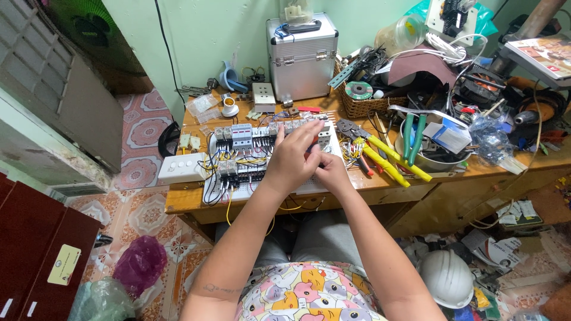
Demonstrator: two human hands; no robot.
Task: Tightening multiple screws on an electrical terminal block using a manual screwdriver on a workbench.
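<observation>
Wooden counter (178, 205), front edge nearest the person. Both hands meet just past that edge, over the right end of a white wiring board (250, 156). Left hand (292, 159) lies palm down, fingers curled onto the board's right part; whether it pinches anything I cannot tell. Right hand (331, 172) sits just beside it, touching it, fingers bunched toward a small red piece between the two; grip unclear. Board's long axis runs left to right along the front edge, so most of it stretches left of the hands; left hand is nearer to that. Yellow-handled crimping pliers (380, 156) lie just right of the hands. Silver metal case (302, 56) stands at the back edge.
</observation>
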